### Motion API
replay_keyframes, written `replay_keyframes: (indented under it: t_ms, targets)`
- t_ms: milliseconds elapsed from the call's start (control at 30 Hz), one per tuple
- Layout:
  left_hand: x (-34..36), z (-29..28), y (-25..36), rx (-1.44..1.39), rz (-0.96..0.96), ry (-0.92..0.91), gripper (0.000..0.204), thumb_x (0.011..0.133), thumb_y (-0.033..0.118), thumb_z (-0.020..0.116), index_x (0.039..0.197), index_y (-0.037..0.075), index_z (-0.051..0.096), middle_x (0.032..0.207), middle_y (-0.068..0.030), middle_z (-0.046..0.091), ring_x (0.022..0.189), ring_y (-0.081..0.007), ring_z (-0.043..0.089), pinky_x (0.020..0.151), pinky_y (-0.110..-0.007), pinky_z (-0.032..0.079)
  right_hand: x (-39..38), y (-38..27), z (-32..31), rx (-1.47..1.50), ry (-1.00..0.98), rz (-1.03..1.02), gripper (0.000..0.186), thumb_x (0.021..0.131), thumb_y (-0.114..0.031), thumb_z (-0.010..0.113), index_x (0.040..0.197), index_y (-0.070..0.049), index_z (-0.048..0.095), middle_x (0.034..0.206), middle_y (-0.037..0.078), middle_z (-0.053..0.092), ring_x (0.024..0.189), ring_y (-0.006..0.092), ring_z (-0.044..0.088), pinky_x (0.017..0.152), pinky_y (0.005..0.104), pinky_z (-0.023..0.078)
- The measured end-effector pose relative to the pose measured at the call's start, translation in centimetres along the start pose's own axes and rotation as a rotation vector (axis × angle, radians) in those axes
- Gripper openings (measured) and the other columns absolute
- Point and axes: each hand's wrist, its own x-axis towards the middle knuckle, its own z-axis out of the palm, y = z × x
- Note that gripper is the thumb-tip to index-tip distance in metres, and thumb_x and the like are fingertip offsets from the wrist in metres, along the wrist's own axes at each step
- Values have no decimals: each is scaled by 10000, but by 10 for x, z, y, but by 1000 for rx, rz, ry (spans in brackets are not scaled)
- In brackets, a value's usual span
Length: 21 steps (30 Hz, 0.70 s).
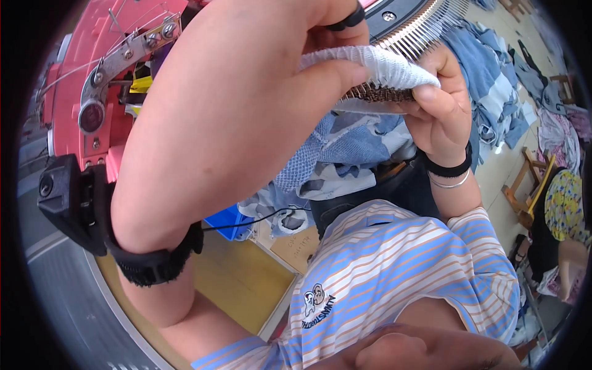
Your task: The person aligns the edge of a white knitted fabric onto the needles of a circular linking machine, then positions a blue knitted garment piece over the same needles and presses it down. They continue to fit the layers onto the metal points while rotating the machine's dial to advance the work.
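Note:
A white ribbed knit band (394, 66) is stretched between my two hands, in front of a curved row of metal points (425, 29) on a machine. My left hand (330, 65) grips the band's left part, its thumb pressed on the ribbing; its other fingers are partly hidden behind. At the band's right end my right hand (443, 102) pinches the edge between thumb and fingers. Below the ribbing shows a dark brown looped strip (385, 94) with thin points along it. Blue and grey patterned knit fabric (345, 151) hangs beneath my hands and over my lap.
The red machine body (68, 92) stands at the left with a jointed metal arm (126, 55). A blue bin (229, 223) is below. Knit pieces (487, 80) lie on the floor at the right, near a wooden stool (530, 185). Another person (564, 203) is at the right edge.

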Motion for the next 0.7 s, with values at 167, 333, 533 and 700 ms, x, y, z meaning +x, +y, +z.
replay_keyframes:
  t_ms: [167, 333, 533, 700]
  targets:
    - [2, -6, 20, -81, -122, 165, 125, 770, 86, 576, 821, -25, 553, 691, -105, 515, 617, -172, 477, 576, -267, 389, 3, -14, 3, -578, 92, -65, 219, 725, -78, 655, 900, -1, 548, 755, -7, 536, 640, 28, 452, 552, 153, 344]
    - [-18, 20, -16, -334, 19, 241, 88, 771, -23, 557, 794, -51, 477, 778, -40, 484, 699, -86, 434, 620, -187, 356, 2, -18, 19, -595, 134, -12, 133, 749, -15, 589, 873, -2, 541, 872, 64, 584, 635, 28, 458, 535, 137, 341]
    - [-11, 21, -19, -416, 61, 218, 68, 774, -54, 535, 819, -76, 490, 798, -49, 481, 681, -76, 419, 586, -175, 333, 0, -20, 28, 172, 160, 201, 194, 727, 43, 414, 901, -13, 480, 862, 85, 541, 635, 54, 461, 544, 170, 371]
    - [-4, 26, 2, -521, -115, 302, 59, 765, -42, 555, 804, -69, 521, 732, -31, 491, 624, -61, 413, 543, -168, 317, 1, -17, 25, -644, 103, 66, 300, 679, -80, 672, 928, -7, 522, 853, 37, 563, 748, 74, 509, 618, 191, 396]
